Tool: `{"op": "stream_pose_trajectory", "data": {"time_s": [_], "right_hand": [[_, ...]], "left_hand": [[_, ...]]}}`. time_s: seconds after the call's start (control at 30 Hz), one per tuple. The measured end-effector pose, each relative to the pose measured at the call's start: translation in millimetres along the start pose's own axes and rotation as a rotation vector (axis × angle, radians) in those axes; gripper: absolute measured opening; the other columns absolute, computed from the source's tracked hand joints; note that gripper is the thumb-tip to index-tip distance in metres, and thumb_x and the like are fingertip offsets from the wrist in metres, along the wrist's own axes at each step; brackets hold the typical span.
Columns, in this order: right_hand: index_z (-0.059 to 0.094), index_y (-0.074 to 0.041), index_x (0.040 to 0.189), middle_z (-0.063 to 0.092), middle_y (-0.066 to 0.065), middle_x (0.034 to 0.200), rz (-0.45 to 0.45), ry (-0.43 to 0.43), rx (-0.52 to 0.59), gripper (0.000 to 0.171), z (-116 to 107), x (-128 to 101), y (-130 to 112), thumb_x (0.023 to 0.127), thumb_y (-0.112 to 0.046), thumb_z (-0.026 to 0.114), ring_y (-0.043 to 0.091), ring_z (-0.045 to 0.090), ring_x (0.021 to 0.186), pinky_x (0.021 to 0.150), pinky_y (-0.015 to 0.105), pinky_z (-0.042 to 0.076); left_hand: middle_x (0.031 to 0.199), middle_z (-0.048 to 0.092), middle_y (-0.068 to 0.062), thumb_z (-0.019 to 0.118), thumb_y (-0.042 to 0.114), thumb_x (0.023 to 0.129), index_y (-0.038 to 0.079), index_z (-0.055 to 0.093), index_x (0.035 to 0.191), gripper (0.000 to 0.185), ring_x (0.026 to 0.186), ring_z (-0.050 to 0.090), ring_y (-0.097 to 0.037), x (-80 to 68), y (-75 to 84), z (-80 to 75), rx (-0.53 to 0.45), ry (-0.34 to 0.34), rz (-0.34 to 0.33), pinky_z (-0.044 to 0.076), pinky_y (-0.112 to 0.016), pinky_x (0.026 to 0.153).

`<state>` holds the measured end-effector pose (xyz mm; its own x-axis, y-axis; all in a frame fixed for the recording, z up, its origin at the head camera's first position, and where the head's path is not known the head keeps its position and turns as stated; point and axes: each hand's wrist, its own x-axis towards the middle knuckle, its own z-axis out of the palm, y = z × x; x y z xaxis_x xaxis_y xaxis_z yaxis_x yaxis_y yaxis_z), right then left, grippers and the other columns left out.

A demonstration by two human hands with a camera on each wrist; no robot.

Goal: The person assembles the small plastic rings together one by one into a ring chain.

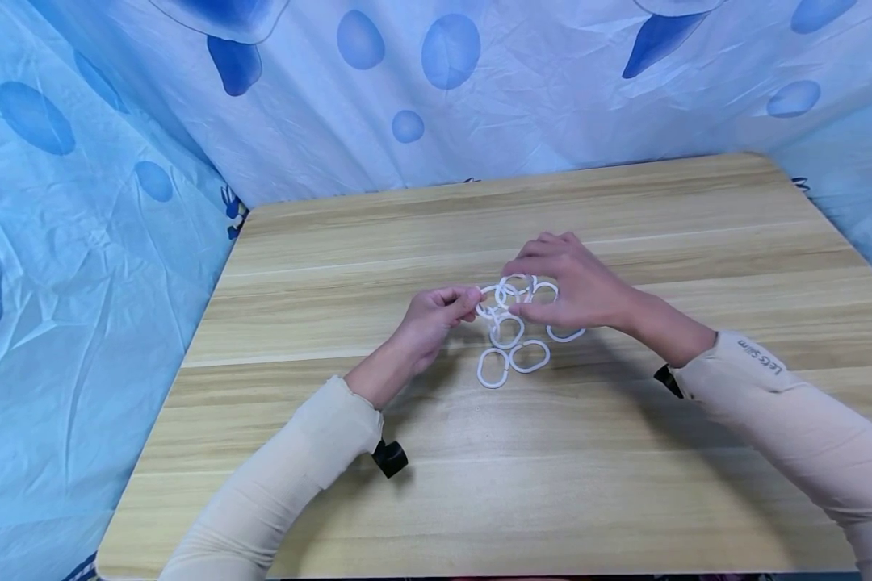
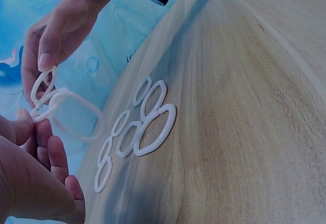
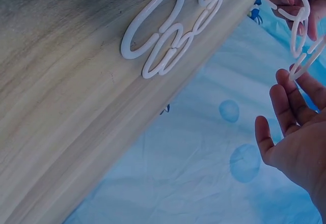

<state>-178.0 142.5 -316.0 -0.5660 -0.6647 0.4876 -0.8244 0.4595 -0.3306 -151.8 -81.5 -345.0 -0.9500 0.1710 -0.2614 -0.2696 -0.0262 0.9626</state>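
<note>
Several white plastic rings (image 1: pixel 512 335), some linked, lie near the middle of the wooden table (image 1: pixel 625 484); a few are lifted between the hands. The left hand (image 1: pixel 432 319) pinches one ring with curled fingertips. The right hand (image 1: pixel 570 286) holds the linked rings from above, fingers bent. Blue patterned cloth (image 1: pixel 80 242) hangs behind and left.

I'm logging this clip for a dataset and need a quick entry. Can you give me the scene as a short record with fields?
setting: wooden table with a blue patterned cloth behind and beside it
left hand: pinches linked white plastic rings, lifted off the table
right hand: fingers hold the same linked rings
loose rings: several more lie flat on the table below the hands
sleeves: cream, long
</note>
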Motion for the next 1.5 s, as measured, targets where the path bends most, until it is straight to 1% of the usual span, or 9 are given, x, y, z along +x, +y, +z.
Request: {"op": "stream_pose_trajectory", "data": {"time_s": [0.07, 0.13, 0.23, 0.37, 0.63, 1.03, 1.27, 1.4, 1.5], "right_hand": [[0.071, -0.01, 0.105, 0.066, 0.0, 0.097, -0.01, -0.002, -0.004, 0.038, 1.0, 0.3, 0.3, 0.074, -0.03, 0.078, 0.02, 0.053, 0.096, 0.077, 0.039, 0.032], [0.072, -0.01, 0.106, 0.066, 0.0, 0.097, -0.016, -0.001, -0.012, 0.038, 2.2, 0.4, 1.0, 0.074, -0.03, 0.078, 0.021, 0.053, 0.096, 0.077, 0.04, 0.033], [0.072, -0.009, 0.106, 0.065, 0.001, 0.097, -0.023, -0.004, -0.027, 0.039, 3.3, 0.4, 1.1, 0.074, -0.03, 0.077, 0.022, 0.054, 0.096, 0.078, 0.041, 0.033], [0.072, -0.008, 0.106, 0.065, 0.002, 0.097, -0.034, -0.019, -0.037, 0.039, 2.9, 0.9, -0.7, 0.074, -0.03, 0.076, 0.022, 0.054, 0.096, 0.078, 0.042, 0.034], [0.072, -0.008, 0.104, 0.062, 0.002, 0.095, -0.074, -0.059, -0.07, 0.038, 2.2, 1.7, -3.4, 0.073, -0.029, 0.075, 0.021, 0.053, 0.092, 0.078, 0.043, 0.035], [0.072, -0.006, 0.103, 0.063, 0.004, 0.095, -0.051, -0.15, -0.109, 0.04, -2.1, 4.1, -7.4, 0.072, -0.03, 0.075, 0.02, 0.052, 0.09, 0.079, 0.042, 0.035], [0.072, -0.01, 0.1, 0.063, 0.002, 0.09, -0.067, -0.155, -0.107, 0.036, -3.2, 4.7, -8.1, 0.071, -0.031, 0.075, 0.019, 0.052, 0.086, 0.075, 0.039, 0.035], [0.072, -0.011, 0.099, 0.062, 0.0, 0.089, -0.06, -0.179, -0.093, 0.035, -4.2, 5.1, -8.8, 0.07, -0.03, 0.076, 0.018, 0.052, 0.085, 0.075, 0.038, 0.035], [0.073, -0.012, 0.099, 0.062, 0.0, 0.09, -0.043, -0.204, -0.075, 0.035, -4.8, 5.5, -9.5, 0.07, -0.03, 0.076, 0.017, 0.051, 0.086, 0.075, 0.038, 0.035]], "left_hand": [[0.099, 0.064, -0.013, 0.065, 0.019, 0.093, -0.005, 0.067, 0.107, 0.028, 0.077, 0.056, -0.01, -0.1, 0.1, 0.1, 0.005, -0.002, -0.001, 0.04, -0.044, 0.098], [0.101, 0.064, -0.014, 0.065, 0.019, 0.093, -0.004, 0.067, 0.107, 0.027, 0.077, 0.056, -0.01, 0.0, -0.1, 0.0, 0.009, -0.006, -0.002, 0.039, -0.044, 0.098], [0.098, 0.064, -0.012, 0.066, 0.019, 0.092, -0.003, 0.068, 0.106, 0.026, 0.078, 0.056, -0.01, -0.3, -0.4, -0.2, 0.012, -0.01, -0.006, 0.039, -0.044, 0.098], [0.086, 0.061, 0.001, 0.067, 0.02, 0.091, -0.001, 0.07, 0.102, 0.024, 0.081, 0.055, -0.012, -0.9, -0.8, -0.7, 0.022, -0.008, -0.002, 0.039, -0.045, 0.1], [0.083, 0.062, 0.003, 0.068, 0.02, 0.091, 0.001, 0.071, 0.1, 0.022, 0.085, 0.054, -0.013, -2.6, -0.5, -0.6, 0.063, 0.002, -0.004, 0.037, -0.044, 0.099], [0.084, 0.062, 0.004, 0.068, 0.02, 0.091, 0.002, 0.072, 0.101, 0.022, 0.087, 0.054, -0.014, -3.7, -0.9, -0.3, 0.113, 0.002, -0.001, 0.038, -0.044, 0.098], [0.081, 0.061, 0.003, 0.069, 0.02, 0.09, 0.001, 0.072, 0.098, 0.02, 0.085, 0.054, -0.013, -4.0, -1.4, -0.5, 0.131, -0.004, 0.018, 0.04, -0.044, 0.099], [0.079, 0.061, 0.003, 0.068, 0.018, 0.091, 0.001, 0.071, 0.095, 0.018, 0.084, 0.054, -0.013, -4.5, -1.5, -0.6, 0.138, -0.013, 0.034, 0.04, -0.045, 0.099], [0.079, 0.06, 0.002, 0.067, 0.018, 0.091, 0.001, 0.071, 0.094, 0.017, 0.085, 0.054, -0.013, -4.8, -0.7, -0.6, 0.139, -0.013, 0.031, 0.04, -0.045, 0.099]]}}
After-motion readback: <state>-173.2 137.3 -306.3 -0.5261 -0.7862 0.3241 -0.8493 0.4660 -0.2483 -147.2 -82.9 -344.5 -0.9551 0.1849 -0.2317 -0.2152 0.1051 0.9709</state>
